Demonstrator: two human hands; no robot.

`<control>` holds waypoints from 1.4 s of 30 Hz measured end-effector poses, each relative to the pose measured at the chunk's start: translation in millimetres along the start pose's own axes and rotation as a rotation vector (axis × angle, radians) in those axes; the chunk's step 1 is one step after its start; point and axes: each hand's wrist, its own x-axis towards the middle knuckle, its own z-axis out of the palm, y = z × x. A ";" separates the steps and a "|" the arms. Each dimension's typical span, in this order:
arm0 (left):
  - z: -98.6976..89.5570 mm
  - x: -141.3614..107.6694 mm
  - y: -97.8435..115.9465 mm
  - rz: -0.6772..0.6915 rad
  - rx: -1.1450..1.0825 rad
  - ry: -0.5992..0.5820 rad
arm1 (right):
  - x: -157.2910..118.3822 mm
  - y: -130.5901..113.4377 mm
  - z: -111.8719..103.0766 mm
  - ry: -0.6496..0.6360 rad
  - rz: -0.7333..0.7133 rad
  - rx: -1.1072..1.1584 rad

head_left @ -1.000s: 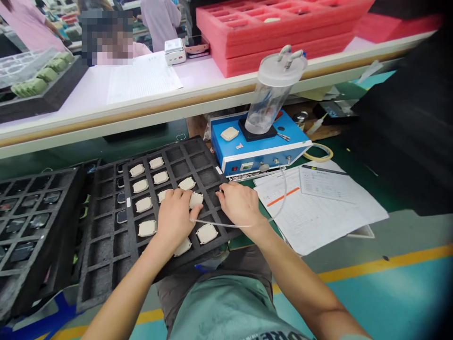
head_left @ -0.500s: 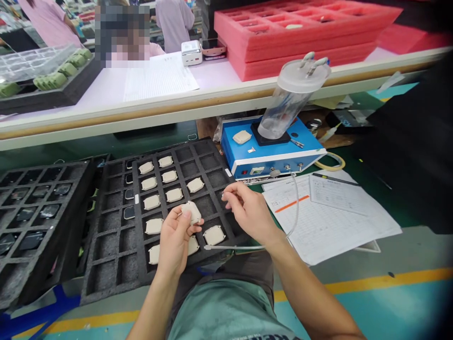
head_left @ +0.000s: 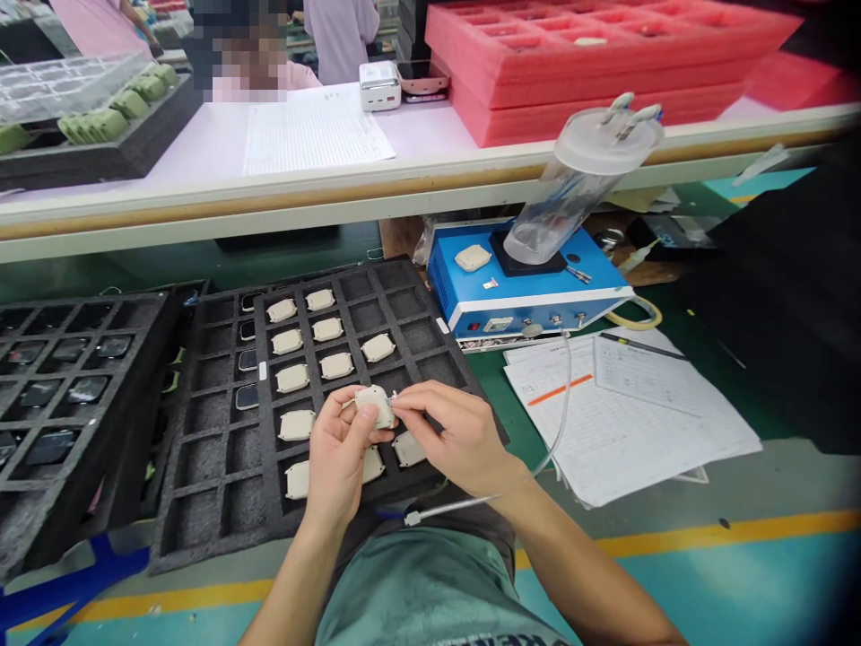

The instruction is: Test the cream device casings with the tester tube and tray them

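Observation:
My left hand (head_left: 340,453) grips a beige watch case (head_left: 380,411) between thumb and fingers, above the black foam tray (head_left: 267,449). At the case's right edge, my right hand (head_left: 467,440) is closed in a pinch. A tiny light-coloured bit shows at its fingertips, too small to name. Several similar cases, such as one beige case (head_left: 287,341), lie in the tray's compartments beneath and beyond my hands. A clear hose (head_left: 464,508) with a white end passes under my right wrist.
A blue control box (head_left: 538,301) bears a clear cylinder (head_left: 558,197) and another beige case (head_left: 473,258). Papers (head_left: 646,431) with a pen (head_left: 642,346) lie at right. More foam trays (head_left: 121,386) stand left. Red foam trays (head_left: 538,81) and a person (head_left: 259,76) are beyond the shelf (head_left: 323,199).
My right hand has moved left and down to the watch case's right edge. My left hand still holds the case, slightly shifted right. The camera view has moved a little.

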 end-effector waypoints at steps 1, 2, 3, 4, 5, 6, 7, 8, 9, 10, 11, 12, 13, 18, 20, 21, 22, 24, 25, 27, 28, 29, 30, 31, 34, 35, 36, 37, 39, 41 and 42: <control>0.4 -0.7 -0.6 0.017 0.014 0.010 | 0.3 -0.7 -1.6 -0.022 0.011 0.007; 0.6 -1.3 -1.0 0.033 0.029 0.015 | 0.7 -1.3 -3.0 -0.041 0.044 0.024; 0.6 -2.0 -1.4 0.045 0.047 0.013 | 1.0 -1.6 -4.1 -0.057 0.102 0.059; 0.3 -2.6 -1.9 0.052 0.065 0.005 | 1.5 -1.5 -5.0 -0.071 0.184 0.111; -0.2 -3.2 -2.5 0.057 0.081 -0.007 | 2.1 -0.9 -5.6 -0.086 0.281 0.180; -1.1 -3.7 -3.3 0.062 0.094 -0.019 | 3.0 0.3 -6.1 -0.105 0.379 0.258; -2.1 -4.1 -4.4 0.066 0.107 -0.029 | 4.3 1.9 -6.8 -0.135 0.468 0.339; -3.3 -4.4 -5.8 0.072 0.120 -0.036 | 6.2 3.7 -7.9 -0.172 0.541 0.410; -4.6 -4.7 -7.4 0.080 0.135 -0.039 | 8.6 5.5 -9.3 -0.211 0.596 0.461; -5.7 -5.0 -9.1 0.088 0.151 -0.040 | 11.7 7.3 -11.0 -0.250 0.634 0.484; -6.7 -5.2 -10.9 0.095 0.167 -0.043 | 15.3 8.9 -12.8 -0.290 0.657 0.489; -7.5 -5.5 -12.4 0.100 0.183 -0.050 | 18.9 10.3 -14.6 -0.328 0.669 0.483; -8.1 -5.8 -13.5 0.107 0.196 -0.056 | 22.3 11.2 -16.0 -0.364 0.675 0.476; -7.5 -6.1 -11.0 0.123 0.137 -0.080 | 12.9 8.3 -17.8 -0.344 0.757 0.669; -6.4 -5.4 -7.4 0.083 0.063 -0.075 | -11.4 3.9 -20.9 -0.204 0.843 0.849; -5.9 -4.9 -5.7 0.059 0.033 -0.067 | -27.9 1.5 -24.1 -0.123 0.894 0.937; -5.4 -4.4 -4.3 0.038 0.011 -0.058 | -46.6 -1.0 -28.1 -0.047 0.942 1.009; -4.5 -3.4 -2.8 0.009 -0.009 -0.034 | -87.6 -6.5 -37.4 0.075 1.053 1.057; -4.2 -3.0 -2.6 -0.001 -0.012 -0.020 | -108.3 -9.9 -41.7 0.133 1.105 1.049; -3.7 -2.5 -3.4 -0.017 -0.013 0.005 | -147.0 -18.5 -48.4 0.233 1.187 1.027; -3.6 -2.3 -4.0 -0.021 -0.011 0.017 | -163.8 -23.5 -51.0 0.280 1.211 1.025; -3.5 -2.3 -4.7 -0.025 -0.005 0.026 | -178.1 -28.6 -53.6 0.329 1.214 1.028; -3.5 -2.4 -5.5 -0.026 0.003 0.030 | -189.4 -33.6 -56.6 0.350 1.192 1.039; -3.4 -2.6 -6.3 -0.023 0.016 0.033 | -197.1 -38.0 -60.3 0.325 1.158 1.044; -2.9 -3.7 -9.3 0.003 0.067 0.033 | -193.6 -43.9 -74.0 0.062 1.059 0.915; -2.5 -4.3 -10.4 0.014 0.086 0.033 | -183.2 -42.9 -77.7 -0.029 1.019 0.817; -2.1 -4.9 -11.6 0.027 0.105 0.034 | -168.7 -40.3 -79.8 -0.078 0.953 0.706; -1.6 -5.6 -12.8 0.038 0.124 0.034 | -150.9 -36.4 -79.5 -0.098 0.853 0.600; -0.5 -7.2 -14.8 0.062 0.158 0.033 | -110.1 -26.0 -70.6 -0.019 0.627 0.448; 0.7 -8.6 -15.8 0.077 0.185 0.036 | -71.2 -15.1 -51.4 0.055 0.454 0.338; 1.2 -9.2 -15.9 0.081 0.193 0.041 | -55.3 -10.4 -39.5 0.091 0.392 0.297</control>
